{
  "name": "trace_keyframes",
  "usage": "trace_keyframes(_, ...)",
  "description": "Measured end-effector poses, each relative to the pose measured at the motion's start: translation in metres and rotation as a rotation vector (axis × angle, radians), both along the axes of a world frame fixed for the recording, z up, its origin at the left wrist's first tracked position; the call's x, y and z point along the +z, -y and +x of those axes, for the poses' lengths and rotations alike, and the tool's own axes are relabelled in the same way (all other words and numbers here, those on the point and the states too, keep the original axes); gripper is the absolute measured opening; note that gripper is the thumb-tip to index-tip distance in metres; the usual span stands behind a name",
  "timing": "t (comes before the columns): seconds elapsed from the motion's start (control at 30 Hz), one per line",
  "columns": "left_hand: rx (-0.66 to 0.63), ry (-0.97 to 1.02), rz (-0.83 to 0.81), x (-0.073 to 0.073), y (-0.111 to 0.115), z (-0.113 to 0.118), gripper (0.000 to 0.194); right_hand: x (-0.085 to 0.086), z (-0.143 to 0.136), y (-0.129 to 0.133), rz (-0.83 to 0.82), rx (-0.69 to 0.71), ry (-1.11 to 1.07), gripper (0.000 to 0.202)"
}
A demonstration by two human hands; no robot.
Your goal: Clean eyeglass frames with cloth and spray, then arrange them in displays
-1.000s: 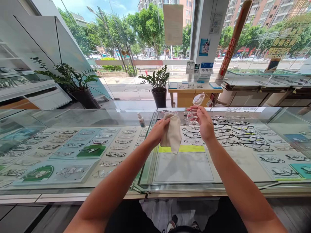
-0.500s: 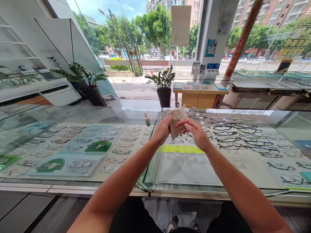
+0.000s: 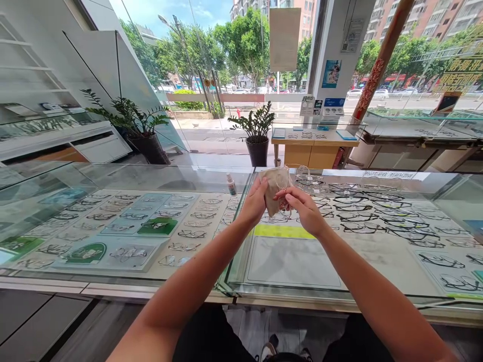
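My left hand [image 3: 255, 202] is closed on a beige cleaning cloth [image 3: 273, 193], with the thumb lying over its near face. A pair of thin-framed eyeglasses [image 3: 288, 177] is in my right hand [image 3: 304, 207], whose fingers pinch the frame against the cloth's right side. One lens shows in front of the cloth; the rest of the frame is partly hidden by my fingers. Both hands are held above the glass display case [image 3: 294, 261]. To their left, a small spray bottle [image 3: 231, 185] stands upright on the glass.
Rows of eyeglasses [image 3: 354, 211] lie inside the case to the right, and further rows [image 3: 192, 234] to the left. Beyond the counter stand a potted plant [image 3: 257, 146] and a wooden display table [image 3: 315, 146]. A second potted plant [image 3: 145, 143] is farther left.
The glasses have shifted slightly against the cloth, and more of the cloth now shows between my hands. The whole view has moved a little, so the scene sits farther right.
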State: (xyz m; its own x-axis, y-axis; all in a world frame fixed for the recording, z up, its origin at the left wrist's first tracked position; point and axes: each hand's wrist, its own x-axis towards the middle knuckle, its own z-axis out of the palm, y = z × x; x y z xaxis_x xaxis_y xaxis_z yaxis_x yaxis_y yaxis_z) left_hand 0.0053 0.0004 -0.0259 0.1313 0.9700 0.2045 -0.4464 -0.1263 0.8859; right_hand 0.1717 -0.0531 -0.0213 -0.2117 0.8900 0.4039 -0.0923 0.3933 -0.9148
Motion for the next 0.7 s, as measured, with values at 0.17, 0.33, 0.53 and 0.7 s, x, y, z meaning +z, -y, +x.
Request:
trace_keyframes(0.17,-0.026,0.005,0.058,0.0054,0.0061,-0.0001,0.044,-0.0007,-0.0010,-0.0015,-0.013,0.009,-0.028,0.038)
trace_keyframes(0.33,-0.135,0.008,0.091,0.0093,0.0089,-0.0017,0.052,-0.0002,-0.0007,-0.0021,-0.033,0.031,-0.035,0.037)
trace_keyframes(0.53,-0.019,0.022,0.119,0.0083,0.0073,-0.0009,0.054,-0.0003,-0.0014,-0.0026,-0.056,0.078,-0.027,0.037)
trace_keyframes(0.7,-0.092,0.069,0.066,0.0100,0.0084,-0.0015,0.065,-0.0007,-0.0008,-0.0042,-0.086,0.119,-0.039,0.034)
